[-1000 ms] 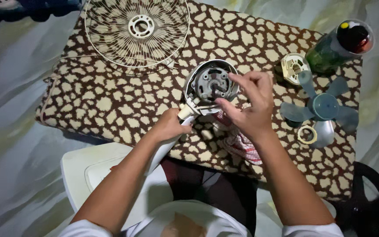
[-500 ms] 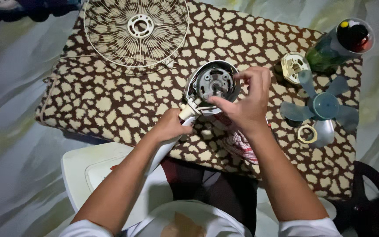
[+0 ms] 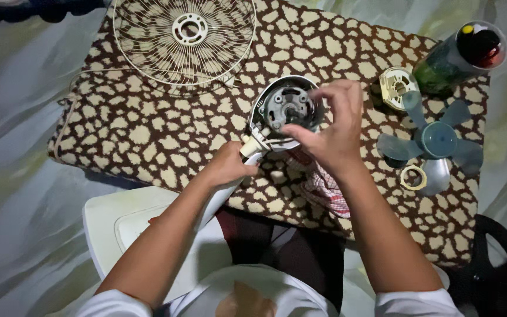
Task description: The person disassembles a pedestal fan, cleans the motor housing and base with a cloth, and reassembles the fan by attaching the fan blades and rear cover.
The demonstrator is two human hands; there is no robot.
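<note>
Right now the left hand [image 3: 225,168] is clasping the pale neck of the fan motor unit [image 3: 283,111], its grip closed around that neck and propping the unit up so the open face is pointing toward the camera. The right hand [image 3: 334,126] is reaching over the front of the motor, fingertips [image 3: 300,132] pinching together at the central shaft [image 3: 291,110]; whether they are actually holding a small part there or only touching the spindle is too fine to tell. The unit is sitting near the middle of the worktop [image 3: 148,135], which is wearing a brown-and-cream spotted cover.

Judging by this, the work in hand looks like fitting or loosening something at the shaft. The next move is likely calling for a steady hold on the neck while the fingers are turning squarely on the spindle.

Lying about are a wire fan guard [image 3: 186,38] at the far edge, a translucent blue blade [image 3: 435,144] to the right, a small ring nut [image 3: 413,177] just beside it, a cream round cap [image 3: 399,87], a dark bottle [image 3: 459,56] and a checked cloth [image 3: 324,188] under the right wrist.
</note>
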